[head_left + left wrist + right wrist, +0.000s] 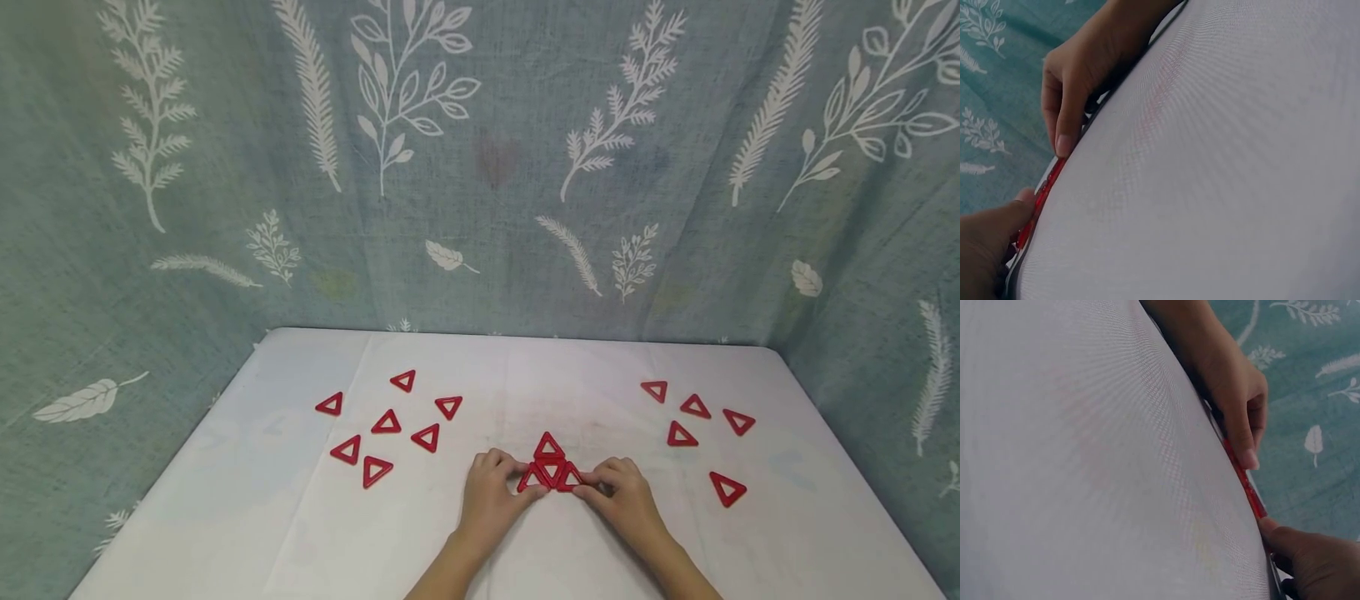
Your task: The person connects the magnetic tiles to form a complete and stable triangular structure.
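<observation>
Small red triangular frames lie together on the table in the head view, making one larger triangle. An upright top triangle (550,456) sits above an inverted middle triangle (550,462). A left triangle (526,477) and a right triangle (563,476) flank the middle one. My left hand (489,493) pinches the left triangle at its outer side, thumb at the near corner. On the opposite side my right hand (624,502) pinches the right triangle between thumb and forefinger. Both wrist views show the red pieces (1051,178) only edge-on, as a thin strip between the two hands.
Several loose red triangles, among them one nearer the hands (426,438), are scattered over the left of the white table (300,533). More, including a near one (727,489), lie on the right. A leaf-patterned green cloth (495,250) hangs around the back and sides.
</observation>
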A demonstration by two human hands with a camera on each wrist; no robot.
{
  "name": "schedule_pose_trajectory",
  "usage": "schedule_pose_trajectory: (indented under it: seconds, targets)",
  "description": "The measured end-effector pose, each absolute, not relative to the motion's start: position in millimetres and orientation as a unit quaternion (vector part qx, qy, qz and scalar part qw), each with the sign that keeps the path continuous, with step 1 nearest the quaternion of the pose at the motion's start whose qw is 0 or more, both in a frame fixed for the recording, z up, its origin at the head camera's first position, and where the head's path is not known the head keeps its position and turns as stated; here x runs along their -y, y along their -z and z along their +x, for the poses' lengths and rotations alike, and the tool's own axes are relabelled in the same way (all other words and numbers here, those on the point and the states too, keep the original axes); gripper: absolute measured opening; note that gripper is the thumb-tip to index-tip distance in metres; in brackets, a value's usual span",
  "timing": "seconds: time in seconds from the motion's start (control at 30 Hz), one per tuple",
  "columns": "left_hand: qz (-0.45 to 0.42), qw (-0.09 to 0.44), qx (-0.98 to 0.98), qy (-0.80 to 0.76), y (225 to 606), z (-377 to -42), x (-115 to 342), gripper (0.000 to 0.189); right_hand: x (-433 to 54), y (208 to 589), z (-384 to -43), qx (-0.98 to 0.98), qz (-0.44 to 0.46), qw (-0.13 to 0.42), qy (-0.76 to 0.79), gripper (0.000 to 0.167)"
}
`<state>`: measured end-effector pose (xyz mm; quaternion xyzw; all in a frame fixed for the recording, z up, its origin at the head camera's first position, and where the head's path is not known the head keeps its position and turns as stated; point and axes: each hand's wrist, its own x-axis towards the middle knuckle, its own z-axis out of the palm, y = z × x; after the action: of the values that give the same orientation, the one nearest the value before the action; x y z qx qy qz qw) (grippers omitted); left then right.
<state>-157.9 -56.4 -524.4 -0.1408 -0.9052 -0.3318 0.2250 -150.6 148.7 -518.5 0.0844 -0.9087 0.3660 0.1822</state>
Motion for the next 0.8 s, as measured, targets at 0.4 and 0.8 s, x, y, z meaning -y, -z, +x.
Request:
schedule_pose_trajectory:
  seconds: [0.4, 0.8]
  targets:
    - [-0.091, 0.16, 0.9, 0.394, 518.3, -160.2, 58.5, 0.027, -154.0, 515.6, -152.3, 0.902, 0.114, 0.171, -0.379, 0.02]
    - [-0.101, 0.104, 0.915, 0.376, 517.7, -174.8, 66.3, 0.045, -156.9, 511.6, -152.2, 0.914, 0.081, 0.099, -0.385, 0.019]
